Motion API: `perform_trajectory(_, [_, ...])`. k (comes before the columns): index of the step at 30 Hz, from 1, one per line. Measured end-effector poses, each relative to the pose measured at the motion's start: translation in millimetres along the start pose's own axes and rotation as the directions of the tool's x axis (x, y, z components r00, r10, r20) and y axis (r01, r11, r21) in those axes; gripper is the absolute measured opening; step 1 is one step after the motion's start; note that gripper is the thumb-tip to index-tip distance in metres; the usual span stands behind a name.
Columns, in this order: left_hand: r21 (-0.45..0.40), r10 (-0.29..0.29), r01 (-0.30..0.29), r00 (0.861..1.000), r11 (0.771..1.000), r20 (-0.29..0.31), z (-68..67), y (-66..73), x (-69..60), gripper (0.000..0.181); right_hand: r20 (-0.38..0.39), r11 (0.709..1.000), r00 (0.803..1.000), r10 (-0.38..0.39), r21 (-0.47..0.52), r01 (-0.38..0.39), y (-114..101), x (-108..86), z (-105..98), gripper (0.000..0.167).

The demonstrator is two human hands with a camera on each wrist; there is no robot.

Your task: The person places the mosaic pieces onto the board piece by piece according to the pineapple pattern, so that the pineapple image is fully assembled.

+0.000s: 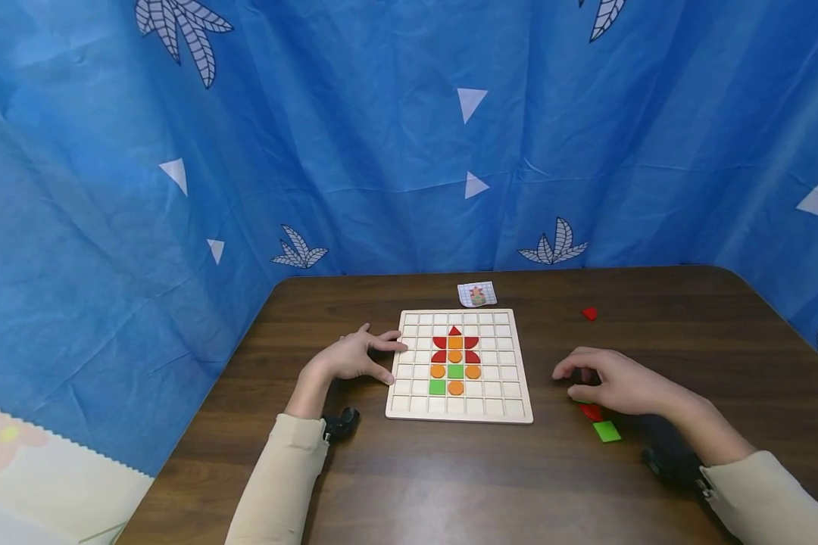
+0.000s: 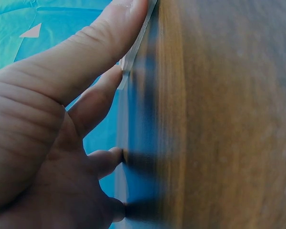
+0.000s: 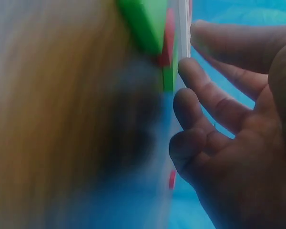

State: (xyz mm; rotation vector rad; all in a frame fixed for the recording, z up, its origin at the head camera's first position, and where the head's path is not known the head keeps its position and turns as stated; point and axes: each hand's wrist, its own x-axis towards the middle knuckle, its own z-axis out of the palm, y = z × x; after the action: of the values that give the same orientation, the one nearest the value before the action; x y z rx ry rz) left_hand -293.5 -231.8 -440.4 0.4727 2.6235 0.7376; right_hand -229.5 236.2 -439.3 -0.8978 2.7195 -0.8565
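Note:
A pale wooden grid board (image 1: 494,409) lies on the table, bearing a pattern of red, orange and green flat pieces. My left hand (image 1: 350,357) rests at the board's left side, thumb and fingers spread and touching its edge. To the right of the board, my right hand (image 1: 616,381) hovers with bent fingers, thumb apart from them and nothing visible between. Under and beside it lie a red piece (image 1: 591,412), a bright green square (image 1: 607,431) and another green piece (image 3: 168,78), mostly hidden by the hand in the head view.
A small pattern card (image 1: 476,294) lies just behind the board. Farther back on the right sits a single red piece (image 1: 589,313). The dark wooden table (image 1: 450,484) ends against a blue curtain (image 1: 395,151).

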Motion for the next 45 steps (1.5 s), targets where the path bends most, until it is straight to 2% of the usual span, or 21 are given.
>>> perform_trajectory(6, [0.003, -0.010, 0.010, 1.000, 1.000, -0.001, -0.6, -0.9, -0.5, 0.066, 0.044, 0.999, 0.999, -0.026, 0.037, 0.024, 11, -11.0, -8, 0.023])
perform_trajectory(15, [-0.002, -0.005, 0.005, 1.000, 1.000, -0.001, -0.1, -0.2, 1.1, 0.066, 0.102, 1.000, 0.995, -0.014, 0.006, 0.014, 17, -14.4, -14, 0.042])
perform_trajectory(29, [0.001, -0.016, 0.016, 1.000, 1.000, -0.005, 0.3, 0.5, 1.0, 0.065, 0.081, 0.999, 0.996, 0.030, -0.039, -0.027, 17, -11.4, -10, 0.028])
perform_trajectory(38, [-0.002, -0.015, 0.015, 1.000, 1.000, -0.003, -0.8, 0.0, -0.5, 0.066, 0.063, 0.998, 0.997, 0.052, -0.033, -0.050, 2, 3.4, -7, 0.021])
perform_trajectory(45, [0.010, -0.012, 0.012, 1.000, 1.000, -0.007, 0.5, -0.3, 0.6, 0.066, 0.026, 0.999, 0.998, 0.050, -0.015, -0.050, -24, 23.6, 8, 0.021])
